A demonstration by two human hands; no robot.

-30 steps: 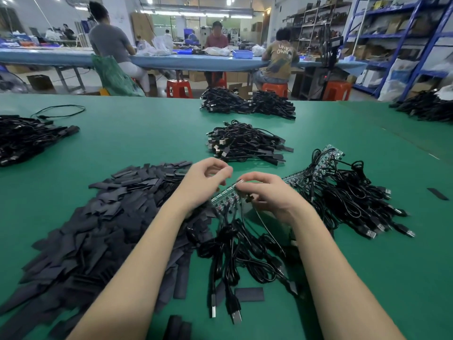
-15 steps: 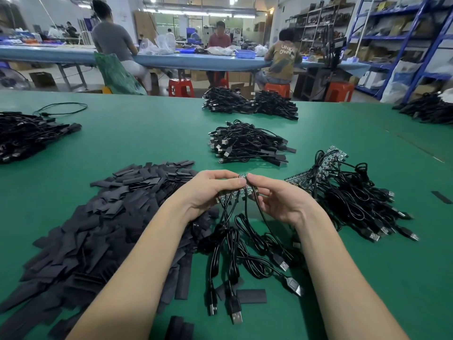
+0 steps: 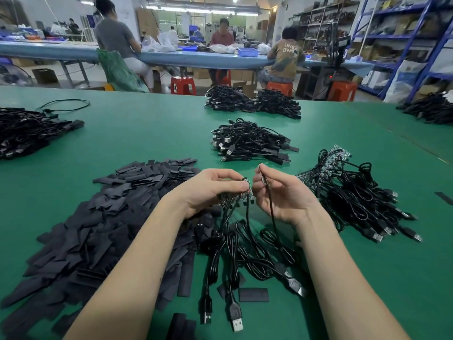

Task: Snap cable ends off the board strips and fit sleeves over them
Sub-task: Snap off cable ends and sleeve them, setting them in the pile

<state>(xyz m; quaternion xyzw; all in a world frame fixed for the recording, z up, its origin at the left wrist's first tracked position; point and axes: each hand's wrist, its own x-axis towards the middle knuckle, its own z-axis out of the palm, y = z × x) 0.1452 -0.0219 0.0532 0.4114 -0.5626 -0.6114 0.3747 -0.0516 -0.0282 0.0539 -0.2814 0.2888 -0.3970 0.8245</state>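
Observation:
My left hand (image 3: 210,190) grips a short board strip (image 3: 246,193) with several black cables hanging from it to the green table. Just right of it, my right hand (image 3: 282,192) pinches a single small board piece (image 3: 261,174) held upright, its own black cable (image 3: 272,212) trailing down past the palm. The two pieces are apart by a small gap. A wide heap of flat black sleeves (image 3: 98,222) lies to the left of my left arm. More board strips with cables (image 3: 343,182) lie to the right.
A pile of cables fitted with sleeves (image 3: 250,141) sits beyond my hands, with bigger cable heaps at the far middle (image 3: 252,101), left (image 3: 27,131) and far right (image 3: 431,109). Loose sleeves (image 3: 253,294) and USB plugs (image 3: 236,320) lie near the table's front. People sit at a blue bench behind.
The hands rose from the table with the strip. One board piece now stands apart from the strip in my right hand, which has moved slightly right and up.

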